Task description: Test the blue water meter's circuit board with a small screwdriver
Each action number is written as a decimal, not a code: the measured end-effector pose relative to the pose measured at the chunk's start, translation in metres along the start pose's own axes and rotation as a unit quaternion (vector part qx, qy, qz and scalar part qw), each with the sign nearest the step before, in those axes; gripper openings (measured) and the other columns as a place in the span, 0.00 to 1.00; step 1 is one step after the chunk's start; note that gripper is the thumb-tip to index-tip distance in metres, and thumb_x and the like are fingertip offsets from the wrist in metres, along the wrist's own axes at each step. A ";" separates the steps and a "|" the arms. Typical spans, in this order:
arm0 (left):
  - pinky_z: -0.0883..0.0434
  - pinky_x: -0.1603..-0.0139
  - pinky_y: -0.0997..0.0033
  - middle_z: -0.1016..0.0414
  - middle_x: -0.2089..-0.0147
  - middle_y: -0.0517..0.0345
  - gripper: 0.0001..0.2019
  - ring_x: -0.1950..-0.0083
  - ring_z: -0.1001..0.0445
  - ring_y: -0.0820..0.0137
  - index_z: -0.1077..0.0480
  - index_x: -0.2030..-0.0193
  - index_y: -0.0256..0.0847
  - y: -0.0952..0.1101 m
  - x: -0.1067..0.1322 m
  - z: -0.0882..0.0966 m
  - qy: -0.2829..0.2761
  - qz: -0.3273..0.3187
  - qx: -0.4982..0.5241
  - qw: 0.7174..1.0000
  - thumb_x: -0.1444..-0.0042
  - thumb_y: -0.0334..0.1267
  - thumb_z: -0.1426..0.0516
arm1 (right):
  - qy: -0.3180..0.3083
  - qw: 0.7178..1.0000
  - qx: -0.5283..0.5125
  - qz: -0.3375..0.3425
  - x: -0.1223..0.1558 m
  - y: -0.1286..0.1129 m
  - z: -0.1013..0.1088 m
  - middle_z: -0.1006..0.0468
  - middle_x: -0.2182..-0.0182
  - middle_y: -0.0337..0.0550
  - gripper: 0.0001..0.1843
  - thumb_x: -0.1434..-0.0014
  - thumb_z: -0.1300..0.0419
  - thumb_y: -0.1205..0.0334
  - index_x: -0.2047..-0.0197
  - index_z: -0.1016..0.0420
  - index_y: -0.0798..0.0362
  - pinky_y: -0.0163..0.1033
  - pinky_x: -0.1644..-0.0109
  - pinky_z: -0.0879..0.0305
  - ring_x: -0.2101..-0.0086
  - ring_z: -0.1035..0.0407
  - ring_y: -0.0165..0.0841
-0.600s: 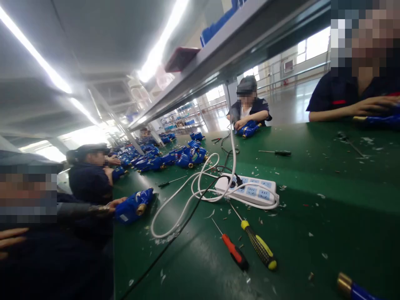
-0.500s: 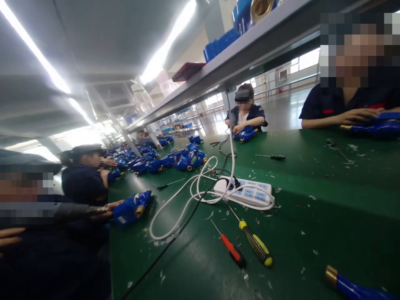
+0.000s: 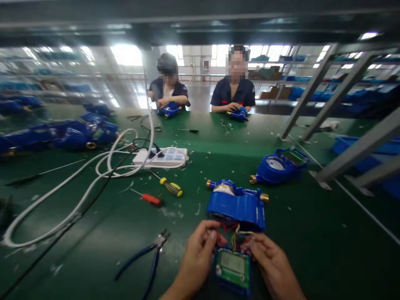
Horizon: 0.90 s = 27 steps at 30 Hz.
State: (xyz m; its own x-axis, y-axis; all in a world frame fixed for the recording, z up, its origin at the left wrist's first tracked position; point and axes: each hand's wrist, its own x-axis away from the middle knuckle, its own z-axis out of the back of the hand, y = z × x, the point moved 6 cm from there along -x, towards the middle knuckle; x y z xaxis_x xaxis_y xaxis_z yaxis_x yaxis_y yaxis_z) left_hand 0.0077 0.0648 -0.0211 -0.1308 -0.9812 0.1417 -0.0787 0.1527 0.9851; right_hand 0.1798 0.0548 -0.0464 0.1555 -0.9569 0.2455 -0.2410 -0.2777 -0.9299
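Left hand point(image 3: 196, 254) and right hand point(image 3: 273, 260) have come into view toward the worktop's point(image 3: 300, 233) near edge, fingertips of each pinching wires point(image 3: 233, 241) between one circuit board point(image 3: 233, 266) and one blue meter point(image 3: 236, 208); toward the left edge lie one pair of pliers point(image 3: 161, 240), two bright-handled screwdrivers point(image 3: 171, 187)

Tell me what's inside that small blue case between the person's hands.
Inside the small blue case, a green circuit board carries a grey screen. The board's underside and whatever lies beneath it are covered, so I cannot tell.
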 end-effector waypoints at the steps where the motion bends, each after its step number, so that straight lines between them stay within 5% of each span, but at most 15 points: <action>1: 0.35 0.62 0.70 0.26 0.65 0.53 0.17 0.65 0.30 0.72 0.37 0.52 0.36 -0.001 0.000 0.000 -0.003 0.002 0.008 1.000 0.40 0.47 0.51 | 0.004 1.000 -0.006 0.016 -0.001 -0.004 -0.001 0.22 0.69 0.44 0.12 0.46 0.37 0.51 0.64 0.24 0.51 0.39 0.61 0.37 0.67 0.30 0.35; 10: 0.35 0.62 0.71 0.24 0.65 0.52 0.17 0.64 0.29 0.69 0.37 0.51 0.37 0.008 0.002 -0.002 -0.047 -0.006 0.053 0.997 0.42 0.46 0.48 | 0.030 0.998 -0.019 0.057 -0.006 -0.012 0.001 0.26 0.76 0.39 0.12 0.45 0.38 0.53 0.68 0.25 0.54 0.33 0.69 0.43 0.74 0.38 0.28; 17: 0.33 0.54 0.66 0.25 0.61 0.52 0.16 0.60 0.28 0.68 0.38 0.51 0.38 0.008 0.003 0.000 -0.069 -0.007 0.065 0.995 0.44 0.41 0.45 | 0.009 0.998 -0.025 0.058 -0.004 -0.009 0.000 0.25 0.70 0.41 0.10 0.42 0.39 0.55 0.63 0.25 0.52 0.36 0.61 0.40 0.69 0.34 0.30; 27: 0.30 0.60 0.69 0.24 0.64 0.51 0.15 0.64 0.26 0.69 0.38 0.54 0.36 0.002 -0.001 0.004 -0.033 0.025 0.070 0.997 0.46 0.40 0.43 | -0.094 0.995 -0.005 0.028 0.001 -0.017 -0.010 0.26 0.59 0.45 0.19 0.46 0.36 0.56 0.52 0.31 0.50 0.38 0.54 0.37 0.57 0.32 0.35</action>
State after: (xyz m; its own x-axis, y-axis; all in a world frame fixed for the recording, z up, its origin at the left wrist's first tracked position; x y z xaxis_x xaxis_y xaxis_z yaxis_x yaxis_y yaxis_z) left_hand 0.0040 0.0662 -0.0194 -0.2014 -0.9631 0.1787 -0.2068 0.2202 0.9533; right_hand 0.1747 0.0575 -0.0280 0.3188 -0.9378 0.1374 -0.2632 -0.2268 -0.9377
